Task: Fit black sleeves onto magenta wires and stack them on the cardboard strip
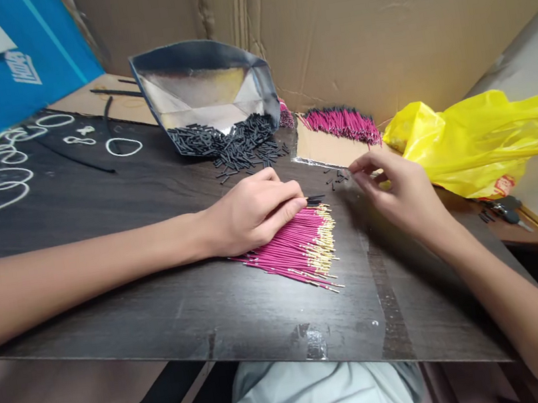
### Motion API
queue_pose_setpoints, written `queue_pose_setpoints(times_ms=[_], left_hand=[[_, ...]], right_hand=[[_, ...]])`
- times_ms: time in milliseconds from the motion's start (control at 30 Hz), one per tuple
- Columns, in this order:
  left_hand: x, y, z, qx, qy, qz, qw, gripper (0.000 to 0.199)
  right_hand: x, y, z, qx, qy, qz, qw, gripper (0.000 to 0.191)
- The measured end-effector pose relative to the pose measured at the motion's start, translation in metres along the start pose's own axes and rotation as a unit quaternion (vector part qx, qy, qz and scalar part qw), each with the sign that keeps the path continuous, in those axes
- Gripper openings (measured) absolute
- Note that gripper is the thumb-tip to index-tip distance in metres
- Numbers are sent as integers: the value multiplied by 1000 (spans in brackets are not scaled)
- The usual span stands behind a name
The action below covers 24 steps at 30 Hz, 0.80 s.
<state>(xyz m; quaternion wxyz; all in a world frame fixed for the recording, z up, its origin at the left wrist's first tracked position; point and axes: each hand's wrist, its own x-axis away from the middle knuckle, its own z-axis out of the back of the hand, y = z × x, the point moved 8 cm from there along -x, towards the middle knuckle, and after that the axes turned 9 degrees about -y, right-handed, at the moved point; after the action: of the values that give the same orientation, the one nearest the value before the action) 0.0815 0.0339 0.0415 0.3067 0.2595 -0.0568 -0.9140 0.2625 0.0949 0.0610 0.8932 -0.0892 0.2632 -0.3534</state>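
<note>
Dark table [205, 312], wires [289, 239] fanned mid-surface; left hand [257, 210] curled over them, right hand [399, 192] apart, near the card [325, 142]; I cannot tell whether either grips anything; I would press lightly, tips [325, 247] aligned.

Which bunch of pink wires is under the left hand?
The front bunch, its gold tips pointing right; the back bunches lie farther off, by the cardboard wall.
</note>
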Motion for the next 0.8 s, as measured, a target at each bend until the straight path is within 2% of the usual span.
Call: queue_pose_setpoints(times_ms=[200,367,700,800], left_hand=[[-1,2,-1,-4,-4,-8,1000,24],[-2,1,-2,-6,-9,-4,1000,24],[-3,-1,-2,2,-18,12,1000,25],[-3,-2,-2,5,-14,16,1000,26]], right_hand=[[-5,32,-25,113,-55,9,992,18],[-13,46,-35,129,-64,5,990,10],[-20,51,-41,157,-101,19,982,14],[-18,37,-40,154,-94,27,983,13]])
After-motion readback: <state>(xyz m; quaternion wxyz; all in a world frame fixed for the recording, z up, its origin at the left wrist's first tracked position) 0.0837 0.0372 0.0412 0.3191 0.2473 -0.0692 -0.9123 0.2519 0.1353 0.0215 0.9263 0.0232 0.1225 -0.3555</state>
